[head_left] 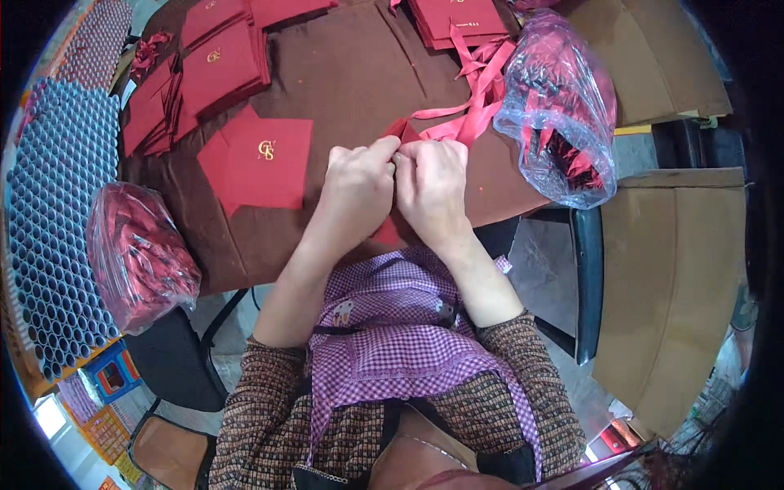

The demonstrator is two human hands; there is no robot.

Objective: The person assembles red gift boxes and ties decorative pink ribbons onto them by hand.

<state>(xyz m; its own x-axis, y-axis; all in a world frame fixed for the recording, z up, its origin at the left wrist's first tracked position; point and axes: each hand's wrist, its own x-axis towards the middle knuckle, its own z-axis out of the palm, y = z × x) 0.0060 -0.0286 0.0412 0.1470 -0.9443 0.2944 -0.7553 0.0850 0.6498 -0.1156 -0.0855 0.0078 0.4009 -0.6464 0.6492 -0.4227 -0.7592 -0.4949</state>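
One red piece (pixel 387 234) is held at the near edge of the bench (pixel 359 73), mostly hidden by the left hand (pixel 359 175) and right hand (pixel 433 175). Its long axis appears to run away from the person: one end shows past the knuckles, pointing toward the far side, and a narrow corner shows below, near the apron (pixel 404 351). Both hands are narrow, fingers curled in, thumbs and forefingers nearly meeting over the piece; what each fingertip grips is covered.

Pink ribbons (pixel 482 82) lie just beyond the right hand, their ends trailing up to it. Right of them, a clear bag (pixel 559 82) of red material lies with its mouth toward the person. To the left of the left hand, well apart from it, a red card (pixel 282 163) with a gold mark lies flat, overlapping another. Beyond are card stacks (pixel 220 69), and one more stack (pixel 457 20) stands at the far right, by the ribbons.

Farther out, a second bag (pixel 143 257) sits at the bench's left edge, beside a tube rack (pixel 61 212). Brown cartons (pixel 665 310) stand on the right, next to a dark chair (pixel 588 282).
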